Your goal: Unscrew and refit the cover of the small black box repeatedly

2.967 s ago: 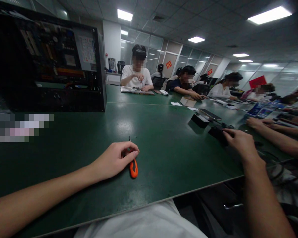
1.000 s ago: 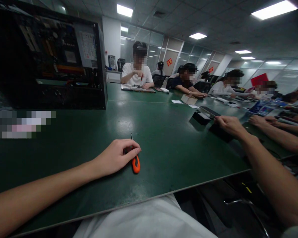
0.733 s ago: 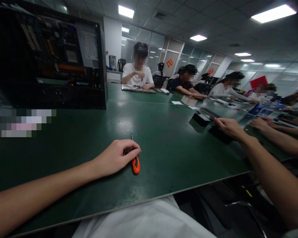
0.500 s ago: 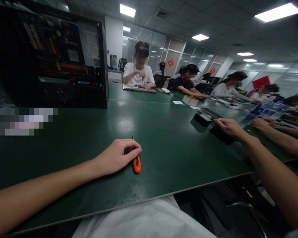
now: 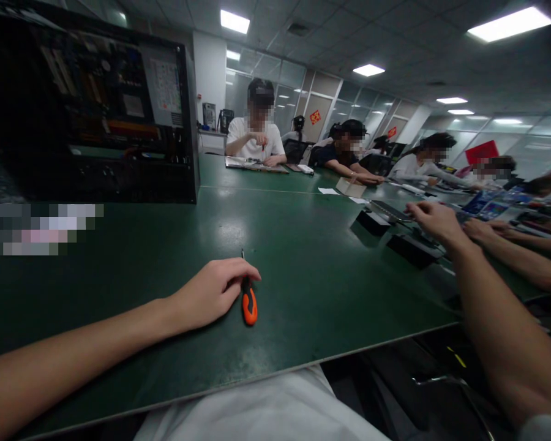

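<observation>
The left hand point(image 5: 215, 288) lies low over the middle of the tabletop point(image 5: 303, 275), its fingers draped across the neck of an orange-and-black screwdriver point(image 5: 250, 306); whether that grip bears on the tool or merely rests over it I cannot tell. The screwdriver lies with its handle towards the near edge and its tip towards the far edge, meeting no screw or part, so it looks out for use yet idle. Over towards the right end, the right hand point(image 5: 436, 222) hangs with fingers bent, their tips close by the end of a flat dark device point(image 5: 390, 211); whether this grip holds anything cannot be made out. Just on the near side of the device are a small black box point(image 5: 371, 222) with a pale top and a longer black block point(image 5: 413, 250). By the left edge stands a computer case point(image 5: 114, 122), its side open; the board, slots and cables show inside, so opening it appears done, while nothing tells whether any part is yet to come out or go in. Farther out, a neighbour's hands point(image 5: 480, 228) rest beyond the right hand, a small carton point(image 5: 350, 186) sits towards the far side, and a co-worker in a white shirt point(image 5: 253, 144) works at the far edge.
</observation>
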Action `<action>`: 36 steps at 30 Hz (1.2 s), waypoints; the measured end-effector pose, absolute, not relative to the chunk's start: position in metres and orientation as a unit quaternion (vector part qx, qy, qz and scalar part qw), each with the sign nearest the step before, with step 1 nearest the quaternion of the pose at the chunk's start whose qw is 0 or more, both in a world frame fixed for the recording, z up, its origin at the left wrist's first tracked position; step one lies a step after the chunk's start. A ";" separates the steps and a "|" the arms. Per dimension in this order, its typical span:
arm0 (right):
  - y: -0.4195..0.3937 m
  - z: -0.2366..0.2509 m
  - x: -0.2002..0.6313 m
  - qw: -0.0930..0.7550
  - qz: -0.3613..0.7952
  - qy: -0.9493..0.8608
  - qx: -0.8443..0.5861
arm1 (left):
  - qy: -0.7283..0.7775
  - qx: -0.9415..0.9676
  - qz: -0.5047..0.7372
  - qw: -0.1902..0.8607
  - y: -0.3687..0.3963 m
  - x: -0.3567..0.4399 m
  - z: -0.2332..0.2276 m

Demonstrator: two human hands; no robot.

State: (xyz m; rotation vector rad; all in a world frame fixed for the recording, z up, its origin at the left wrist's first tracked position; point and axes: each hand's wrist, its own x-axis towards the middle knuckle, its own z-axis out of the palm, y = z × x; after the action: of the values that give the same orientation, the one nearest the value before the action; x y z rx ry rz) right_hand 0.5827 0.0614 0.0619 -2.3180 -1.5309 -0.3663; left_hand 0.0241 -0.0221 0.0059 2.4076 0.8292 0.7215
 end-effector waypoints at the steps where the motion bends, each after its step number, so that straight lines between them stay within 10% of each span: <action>1: 0.072 0.066 0.580 0.137 -0.110 -0.545 -0.820 | 0.284 0.899 0.245 0.225 -0.021 0.022 0.006; 8: 0.122 0.056 0.543 -0.022 -0.007 -0.540 -0.841 | 0.235 0.958 0.128 0.102 -0.020 0.012 0.014; 15: 0.100 0.063 0.505 0.047 -0.037 -0.639 -0.767 | 0.212 0.960 0.178 -0.035 -0.019 0.013 0.013; 28: 0.003 0.045 0.290 0.085 0.096 -0.934 -0.333 | 0.370 0.842 0.366 0.143 -0.018 0.015 0.032; 36: -0.007 0.054 0.266 0.284 0.202 -0.874 -0.338 | 0.359 0.825 0.390 0.199 -0.023 0.023 0.031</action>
State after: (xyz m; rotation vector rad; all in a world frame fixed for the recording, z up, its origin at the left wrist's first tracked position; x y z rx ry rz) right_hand 0.2657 -0.0069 0.0545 -0.9054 -2.3387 0.5415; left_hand 0.0233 -0.0231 0.0315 2.3061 1.0029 1.0899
